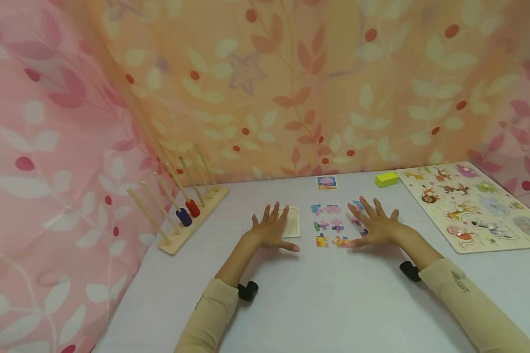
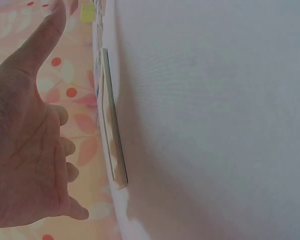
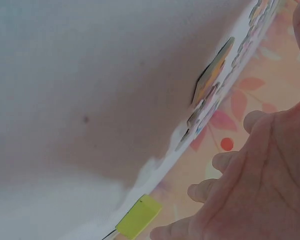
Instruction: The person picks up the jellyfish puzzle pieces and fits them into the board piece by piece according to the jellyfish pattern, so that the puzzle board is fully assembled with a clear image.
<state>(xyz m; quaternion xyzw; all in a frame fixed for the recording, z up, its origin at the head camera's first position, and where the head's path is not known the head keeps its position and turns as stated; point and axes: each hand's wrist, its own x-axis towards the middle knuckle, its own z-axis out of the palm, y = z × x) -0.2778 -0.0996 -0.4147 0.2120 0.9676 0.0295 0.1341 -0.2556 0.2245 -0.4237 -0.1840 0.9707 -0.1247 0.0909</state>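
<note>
My left hand (image 1: 271,230) hovers with spread fingers over a small pale wooden puzzle tray (image 1: 294,223), hiding its left part. In the left wrist view the tray (image 2: 114,125) lies flat on the cloth, apart from the palm. To its right, several pink, blue and yellow jigsaw pieces (image 1: 337,225) lie spaced in rows. Above the right end of these rows is my right hand (image 1: 380,229), fingers splayed, covering some pieces. The right wrist view has a gap between that palm and the jigsaw pieces (image 3: 212,75). Neither hand holds anything.
A small picture card (image 1: 327,183) lies behind the pieces. A yellow block (image 1: 386,179) stands beside an animal peg board (image 1: 481,208) at right. At left is a wooden peg rack (image 1: 212,198) with blue beads (image 1: 183,217) and red beads (image 1: 192,208). Patterned curtains (image 1: 291,88) border the table.
</note>
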